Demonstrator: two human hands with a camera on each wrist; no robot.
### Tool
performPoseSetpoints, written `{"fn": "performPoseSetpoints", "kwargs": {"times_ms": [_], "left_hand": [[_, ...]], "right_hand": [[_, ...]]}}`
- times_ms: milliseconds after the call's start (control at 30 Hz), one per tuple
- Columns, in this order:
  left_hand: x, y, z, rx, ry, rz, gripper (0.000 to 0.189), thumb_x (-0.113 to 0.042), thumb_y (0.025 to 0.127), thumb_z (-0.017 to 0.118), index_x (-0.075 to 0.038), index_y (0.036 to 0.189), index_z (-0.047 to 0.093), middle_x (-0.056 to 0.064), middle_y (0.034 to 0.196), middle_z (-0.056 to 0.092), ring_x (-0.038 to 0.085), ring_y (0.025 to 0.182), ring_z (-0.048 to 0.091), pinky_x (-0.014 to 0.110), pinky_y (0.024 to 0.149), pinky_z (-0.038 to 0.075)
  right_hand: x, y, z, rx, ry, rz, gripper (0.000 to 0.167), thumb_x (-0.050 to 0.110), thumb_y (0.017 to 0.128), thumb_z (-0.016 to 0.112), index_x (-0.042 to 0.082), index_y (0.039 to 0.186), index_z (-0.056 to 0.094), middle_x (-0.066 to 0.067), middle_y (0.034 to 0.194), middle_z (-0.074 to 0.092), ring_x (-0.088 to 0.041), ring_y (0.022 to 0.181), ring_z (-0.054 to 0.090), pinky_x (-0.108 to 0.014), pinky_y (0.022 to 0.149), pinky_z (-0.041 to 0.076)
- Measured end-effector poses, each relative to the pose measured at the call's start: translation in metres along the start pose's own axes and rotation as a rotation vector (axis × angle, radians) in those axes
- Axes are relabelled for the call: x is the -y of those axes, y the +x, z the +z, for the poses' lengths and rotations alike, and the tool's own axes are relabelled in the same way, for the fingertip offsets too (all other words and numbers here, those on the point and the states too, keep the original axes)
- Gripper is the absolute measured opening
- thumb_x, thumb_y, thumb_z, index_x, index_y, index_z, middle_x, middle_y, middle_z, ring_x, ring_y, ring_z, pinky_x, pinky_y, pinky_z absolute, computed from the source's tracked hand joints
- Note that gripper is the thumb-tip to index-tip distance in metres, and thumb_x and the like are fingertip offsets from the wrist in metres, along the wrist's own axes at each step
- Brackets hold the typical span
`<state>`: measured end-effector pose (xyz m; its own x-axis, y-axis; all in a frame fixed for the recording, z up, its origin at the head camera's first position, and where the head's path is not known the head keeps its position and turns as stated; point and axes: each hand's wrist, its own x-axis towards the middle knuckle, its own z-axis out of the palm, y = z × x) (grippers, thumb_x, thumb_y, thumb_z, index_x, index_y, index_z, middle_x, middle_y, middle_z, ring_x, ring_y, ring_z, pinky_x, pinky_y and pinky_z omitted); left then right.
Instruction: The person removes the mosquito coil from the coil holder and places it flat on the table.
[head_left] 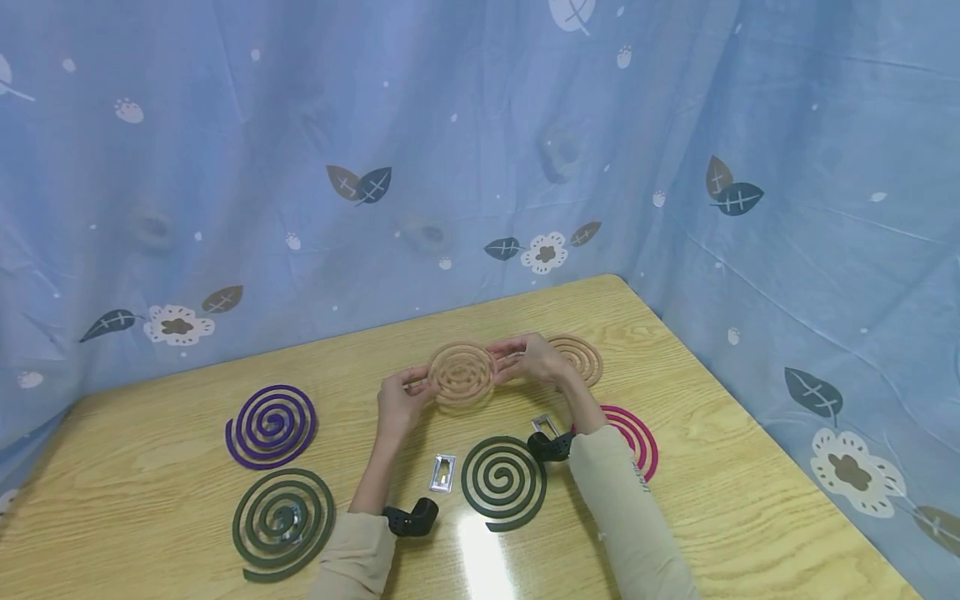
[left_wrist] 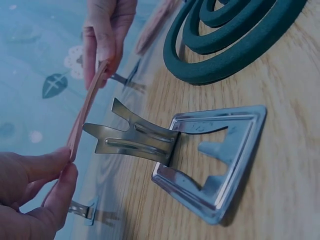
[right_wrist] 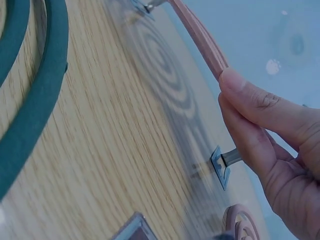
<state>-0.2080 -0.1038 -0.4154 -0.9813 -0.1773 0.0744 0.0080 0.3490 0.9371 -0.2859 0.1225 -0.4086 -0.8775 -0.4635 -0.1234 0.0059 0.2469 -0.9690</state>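
Note:
A tan mosquito coil (head_left: 461, 373) is held flat side toward the head camera, raised over the far part of the table. My left hand (head_left: 401, 404) pinches its left edge between thumb and fingers, and my right hand (head_left: 534, 358) pinches the opposite edge. Seen edge-on in the left wrist view, the coil (left_wrist: 82, 120) stretches between both hands. In the right wrist view, thumb and forefinger grip its rim (right_wrist: 202, 45), and its spiral shadow falls on the wood. Nearer me, a metal coil stand (head_left: 442, 472) with an upright forked tab rests below the left hand.
On the wooden table (head_left: 720, 492) lie a purple coil (head_left: 272, 427), a green coil (head_left: 283, 525) at left, another green coil (head_left: 504, 483), a pink coil (head_left: 637, 437) partly behind the right sleeve, and another tan coil (head_left: 588, 358). A second stand (head_left: 546, 426) sits near the right wrist. Blue curtains surround the table.

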Motion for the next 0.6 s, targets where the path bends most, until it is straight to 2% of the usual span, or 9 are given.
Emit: {"fn": "performPoseSetpoints", "kwargs": {"times_ms": [267,600], "left_hand": [[0.0022,0.0011,0.0021,0.007,0.02,0.001,0.037,0.008,0.082,0.07,0.009,0.118,0.061,0.027,0.115,0.062,0.037,0.098,0.066,0.03,0.08,0.058],[0.0034,0.0027,0.0004,0.051,0.014,-0.022,0.038,0.009,0.081,0.07,0.008,0.117,0.062,0.026,0.115,0.061,0.035,0.097,0.066,0.027,0.079,0.058]], "right_hand": [[-0.0022,0.0004,-0.0004,-0.008,-0.02,0.0,0.054,-0.014,0.073,0.074,-0.006,0.124,0.059,-0.021,0.116,0.064,-0.028,0.097,0.067,-0.03,0.08,0.058],[-0.0011,-0.0004,-0.0006,0.003,-0.066,0.0,0.055,-0.016,0.07,0.076,-0.009,0.122,0.059,-0.023,0.111,0.064,-0.028,0.095,0.066,-0.029,0.079,0.058]]}}
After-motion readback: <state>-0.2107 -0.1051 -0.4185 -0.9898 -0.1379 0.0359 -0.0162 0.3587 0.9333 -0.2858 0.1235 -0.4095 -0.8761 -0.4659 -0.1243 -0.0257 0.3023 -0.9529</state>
